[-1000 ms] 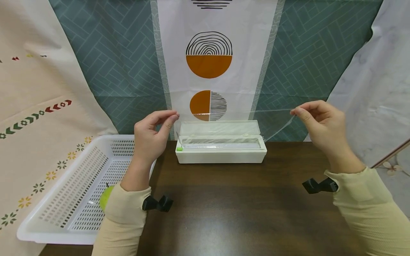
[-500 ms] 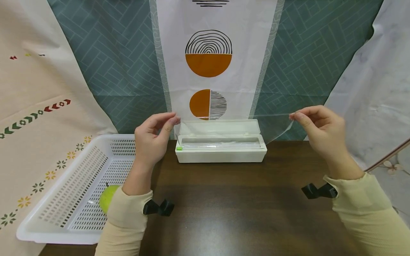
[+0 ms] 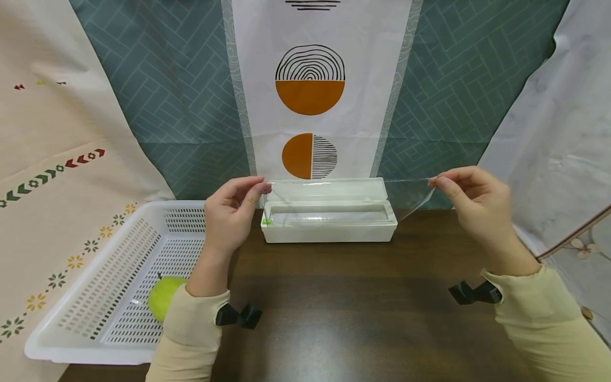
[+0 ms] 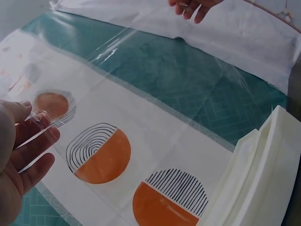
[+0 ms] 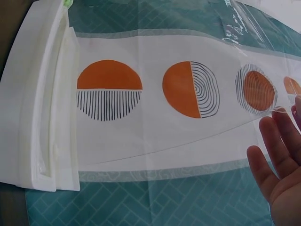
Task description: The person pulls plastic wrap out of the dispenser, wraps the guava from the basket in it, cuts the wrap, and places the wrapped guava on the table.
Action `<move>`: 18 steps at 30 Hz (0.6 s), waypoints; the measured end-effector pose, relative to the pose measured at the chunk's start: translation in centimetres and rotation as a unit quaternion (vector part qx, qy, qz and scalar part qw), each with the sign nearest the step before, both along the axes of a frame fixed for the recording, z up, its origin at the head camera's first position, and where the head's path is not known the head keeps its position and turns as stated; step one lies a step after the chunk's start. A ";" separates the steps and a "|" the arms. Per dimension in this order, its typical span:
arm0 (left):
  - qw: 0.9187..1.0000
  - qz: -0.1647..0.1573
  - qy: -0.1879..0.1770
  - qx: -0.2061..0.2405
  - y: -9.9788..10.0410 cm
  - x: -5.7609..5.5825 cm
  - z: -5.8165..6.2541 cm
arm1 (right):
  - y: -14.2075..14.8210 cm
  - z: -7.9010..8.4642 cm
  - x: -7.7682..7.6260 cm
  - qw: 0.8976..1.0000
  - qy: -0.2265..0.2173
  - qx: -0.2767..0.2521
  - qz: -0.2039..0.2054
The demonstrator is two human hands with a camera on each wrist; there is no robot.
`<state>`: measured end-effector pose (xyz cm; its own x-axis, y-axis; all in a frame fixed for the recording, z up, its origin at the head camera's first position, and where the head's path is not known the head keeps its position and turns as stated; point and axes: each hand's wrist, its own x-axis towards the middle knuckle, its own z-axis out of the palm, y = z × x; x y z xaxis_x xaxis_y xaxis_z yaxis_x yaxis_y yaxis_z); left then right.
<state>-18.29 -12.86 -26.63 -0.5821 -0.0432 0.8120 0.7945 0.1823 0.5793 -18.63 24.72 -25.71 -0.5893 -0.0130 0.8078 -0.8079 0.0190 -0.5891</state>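
A sheet of clear plastic wrap (image 3: 410, 197) stretches between both hands, rising from a white dispenser box (image 3: 329, 233). My left hand (image 3: 230, 217) pinches its left corner between thumb and forefinger. At the opposite corner, the thumb and forefinger of my right hand (image 3: 479, 215) do the same, and the wrap's right edge slants down to the box. The box's lid (image 3: 329, 190) is raised at the back, and a small green piece (image 3: 266, 221) sits at its left end. In the left wrist view the taut film (image 4: 110, 49) shows by its glints.
Left of the box stands a white perforated basket (image 3: 102, 356) with a round green fruit (image 3: 164, 297) in it, partly behind my left sleeve. The dark wooden table (image 3: 353, 307) extends in front. Patterned cloths (image 3: 186, 106) hang behind and at the sides.
Both hands have come down a little, bringing the wrap's top edge lower toward the box. The left hand has shifted slightly right, the right hand slightly left. The box stays put.
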 end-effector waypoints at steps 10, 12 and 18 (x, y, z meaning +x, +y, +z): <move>1.000 0.006 -0.021 -0.003 0.1 0.0 -0.9 | 0.1 -1.2 0.0 1.000 -0.025 0.002 0.005; 1.000 0.006 -0.025 -0.003 0.1 0.0 -1.1 | 0.0 -1.4 0.0 1.000 -0.028 0.003 0.006; 0.999 -0.003 -0.032 0.002 0.2 -0.2 -1.7 | -0.1 -1.9 -0.1 0.999 -0.031 0.003 0.011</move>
<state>-18.49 -12.69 -28.31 -0.6337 -0.0424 0.7724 0.7565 0.1746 0.6303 -18.74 24.63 -27.59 -0.6380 -0.0313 0.7694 -0.7699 0.0054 -0.6381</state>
